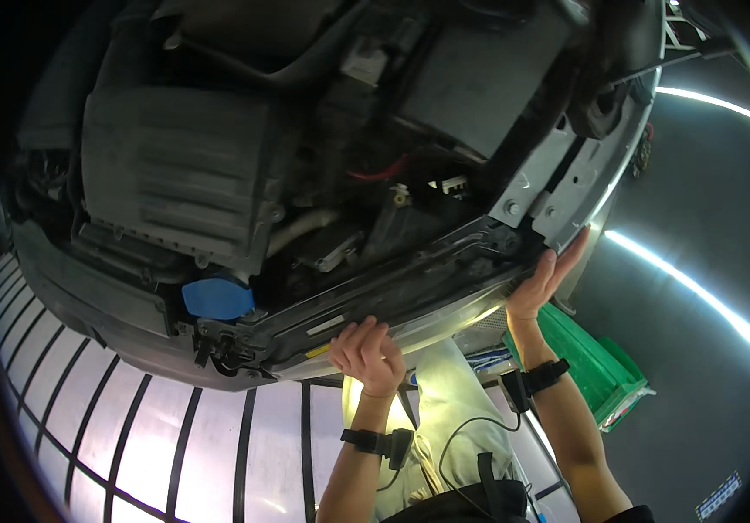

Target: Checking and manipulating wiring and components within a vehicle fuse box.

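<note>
Clear-looking plastic headlamp (pixel 453 329), centre of frame, already sits along the car's (pixel 135 331) front edge; fastening unverified. Left hand (pixel 368 356): fingers curled at its rim, grip cannot be told. Right hand (pixel 549 277): fingers extended, apart, near its right end.

Across the centre, a black front crossmember (pixel 392 283) stands before a narrow dark gap (pixel 281 277) beside a pale hose (pixel 303 227), while a green bin (pixel 582 357) obstructs the lower right, below the right hand (pixel 537 288).
</note>
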A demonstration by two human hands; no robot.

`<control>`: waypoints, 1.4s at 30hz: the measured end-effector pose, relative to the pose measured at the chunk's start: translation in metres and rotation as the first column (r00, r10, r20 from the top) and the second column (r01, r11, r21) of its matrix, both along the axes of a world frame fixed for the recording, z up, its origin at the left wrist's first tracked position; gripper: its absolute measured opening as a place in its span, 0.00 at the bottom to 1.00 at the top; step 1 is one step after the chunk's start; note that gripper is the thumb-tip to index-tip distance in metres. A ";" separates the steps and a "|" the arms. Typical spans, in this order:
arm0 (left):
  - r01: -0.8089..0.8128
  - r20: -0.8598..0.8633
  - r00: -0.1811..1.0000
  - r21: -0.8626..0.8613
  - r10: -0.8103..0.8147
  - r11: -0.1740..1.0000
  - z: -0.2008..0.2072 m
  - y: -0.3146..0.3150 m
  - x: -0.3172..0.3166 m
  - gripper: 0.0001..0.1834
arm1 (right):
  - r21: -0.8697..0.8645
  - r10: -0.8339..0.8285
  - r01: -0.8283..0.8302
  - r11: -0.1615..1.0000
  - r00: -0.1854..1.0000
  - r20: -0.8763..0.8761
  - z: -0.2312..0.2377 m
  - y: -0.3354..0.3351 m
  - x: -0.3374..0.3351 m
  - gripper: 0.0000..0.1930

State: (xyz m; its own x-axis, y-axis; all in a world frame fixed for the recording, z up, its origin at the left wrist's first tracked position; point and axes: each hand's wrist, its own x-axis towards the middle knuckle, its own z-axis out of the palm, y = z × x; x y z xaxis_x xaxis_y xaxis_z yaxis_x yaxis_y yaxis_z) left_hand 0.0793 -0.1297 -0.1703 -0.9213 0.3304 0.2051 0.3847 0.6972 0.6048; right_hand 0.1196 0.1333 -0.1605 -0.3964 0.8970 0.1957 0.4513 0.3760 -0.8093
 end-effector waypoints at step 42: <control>0.036 -0.067 0.997 -0.147 -0.047 0.988 -0.005 0.001 0.001 0.16 | -0.024 -0.024 0.025 0.999 1.000 0.017 -0.001 0.000 0.001 0.39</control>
State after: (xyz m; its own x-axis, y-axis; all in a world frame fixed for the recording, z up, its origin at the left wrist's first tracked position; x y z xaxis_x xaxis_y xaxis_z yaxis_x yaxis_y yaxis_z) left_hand 0.0800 -0.1286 -0.1756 -0.8911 0.3992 0.2159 0.4532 0.7584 0.4685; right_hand 0.1210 0.1333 -0.1610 -0.3771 0.9110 0.1670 0.4736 0.3446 -0.8105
